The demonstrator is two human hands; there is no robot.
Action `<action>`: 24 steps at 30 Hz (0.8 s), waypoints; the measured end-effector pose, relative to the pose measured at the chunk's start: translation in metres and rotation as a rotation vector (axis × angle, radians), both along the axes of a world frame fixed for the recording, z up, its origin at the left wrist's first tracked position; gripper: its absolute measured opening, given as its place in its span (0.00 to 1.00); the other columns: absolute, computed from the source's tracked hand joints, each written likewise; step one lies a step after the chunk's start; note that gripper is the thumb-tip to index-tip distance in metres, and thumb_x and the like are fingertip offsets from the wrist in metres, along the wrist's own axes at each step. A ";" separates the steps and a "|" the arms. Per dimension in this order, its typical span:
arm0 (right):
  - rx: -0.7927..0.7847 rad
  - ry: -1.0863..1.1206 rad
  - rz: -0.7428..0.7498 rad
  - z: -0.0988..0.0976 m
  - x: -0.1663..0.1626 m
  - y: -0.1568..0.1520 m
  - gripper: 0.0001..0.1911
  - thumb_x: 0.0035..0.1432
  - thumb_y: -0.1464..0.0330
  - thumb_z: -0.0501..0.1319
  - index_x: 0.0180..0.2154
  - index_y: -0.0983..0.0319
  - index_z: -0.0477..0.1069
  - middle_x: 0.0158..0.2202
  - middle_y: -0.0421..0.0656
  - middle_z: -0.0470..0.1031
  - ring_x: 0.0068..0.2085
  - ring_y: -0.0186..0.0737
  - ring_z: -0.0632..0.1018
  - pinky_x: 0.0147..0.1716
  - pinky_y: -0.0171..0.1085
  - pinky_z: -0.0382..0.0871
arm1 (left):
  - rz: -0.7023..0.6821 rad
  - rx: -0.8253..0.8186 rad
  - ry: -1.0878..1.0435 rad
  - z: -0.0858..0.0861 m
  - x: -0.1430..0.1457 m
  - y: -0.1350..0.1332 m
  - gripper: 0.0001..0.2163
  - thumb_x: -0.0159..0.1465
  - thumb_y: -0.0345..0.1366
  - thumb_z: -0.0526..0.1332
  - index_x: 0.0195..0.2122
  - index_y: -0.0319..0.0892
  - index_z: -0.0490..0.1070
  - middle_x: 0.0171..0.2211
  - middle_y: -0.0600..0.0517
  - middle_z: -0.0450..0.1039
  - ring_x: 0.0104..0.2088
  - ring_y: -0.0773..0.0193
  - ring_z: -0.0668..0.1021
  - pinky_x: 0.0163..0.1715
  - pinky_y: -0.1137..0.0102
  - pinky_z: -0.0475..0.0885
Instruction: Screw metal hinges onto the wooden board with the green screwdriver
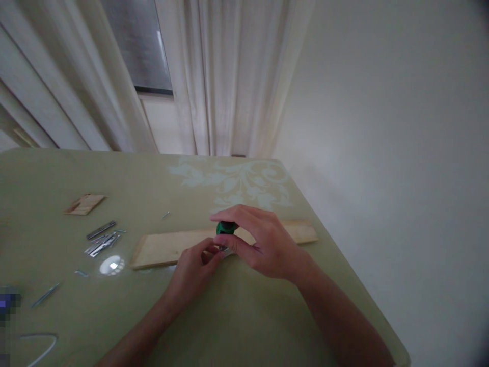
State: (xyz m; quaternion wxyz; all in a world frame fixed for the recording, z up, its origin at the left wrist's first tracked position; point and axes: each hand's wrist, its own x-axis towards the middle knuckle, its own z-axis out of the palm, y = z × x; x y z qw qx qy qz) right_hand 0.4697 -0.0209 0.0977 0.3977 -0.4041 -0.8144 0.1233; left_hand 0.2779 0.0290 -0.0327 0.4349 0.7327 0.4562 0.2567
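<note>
A long pale wooden board [164, 248] lies across the table in front of me. Over its middle, my right hand [263, 239] grips the green and black handle of a screwdriver [225, 228], held upright with the handle on top. Close beneath the handle, the fingers of my left hand [196, 267] are pinched together at the board's near edge. A bit of shiny metal [228, 252] shows between the two hands, but its shape is mostly covered. The screwdriver's tip is hidden by my fingers.
Left of the board lie a pile of metal pieces [102, 243], a dark metal strip [101, 230] and a small wood scrap [86, 204]. A thin metal rod [46, 294] and a white cable [42, 336] are nearer me. Beyond the table [114, 178] hang curtains; a wall stands right.
</note>
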 end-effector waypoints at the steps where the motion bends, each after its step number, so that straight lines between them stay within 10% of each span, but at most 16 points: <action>1: -0.002 0.001 0.000 0.000 0.000 0.000 0.14 0.70 0.66 0.63 0.56 0.59 0.73 0.50 0.46 0.81 0.50 0.41 0.81 0.53 0.40 0.74 | -0.012 -0.015 -0.014 -0.001 0.000 0.001 0.10 0.66 0.41 0.62 0.40 0.42 0.78 0.29 0.52 0.82 0.25 0.61 0.80 0.24 0.72 0.68; 24: -0.065 0.011 0.041 0.006 0.005 -0.003 0.18 0.69 0.69 0.64 0.59 0.56 0.71 0.53 0.44 0.80 0.55 0.41 0.80 0.57 0.41 0.73 | -0.055 -0.068 -0.102 -0.004 -0.001 0.005 0.12 0.65 0.43 0.63 0.43 0.42 0.79 0.34 0.50 0.84 0.32 0.57 0.84 0.30 0.69 0.75</action>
